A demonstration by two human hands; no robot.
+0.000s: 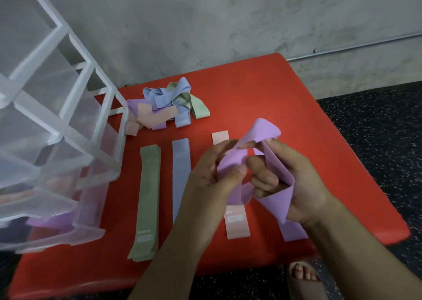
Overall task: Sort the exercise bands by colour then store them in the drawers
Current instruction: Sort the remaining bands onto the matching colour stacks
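The clear plastic drawer unit (57,117) stands on the left of the red worktop (274,89). Its lowest drawer (86,233) is pulled out towards me, and a stored purple band (49,223) lies inside it. The drawers above look hazy through the plastic, and I cannot tell whether the pinkish tint in them is bands or the worktop showing through.

I hold a twisted purple band (262,135) in both hands above the right-hand part of the worktop. My left hand (210,181) pinches one fold of it between thumb and fingers. My right hand (303,181) has its fingers curled inside the loop, and the band wraps round the edge of that palm. One end of the loop stands up above my fingertips.

Below my hands, sorted strips lie flat in a row. From left to right they are a green stack (148,197), a blue strip (181,174), a pink strip (236,224) and a flat purple strip (294,231). The last two are partly hidden by my hands. A mixed heap (166,103) of blue, green, pink and purple bands lies further back, just beside the drawer unit's corner.

My sandalled foot (303,277) shows on the dark speckled floor (376,128) at the worktop's near edge.
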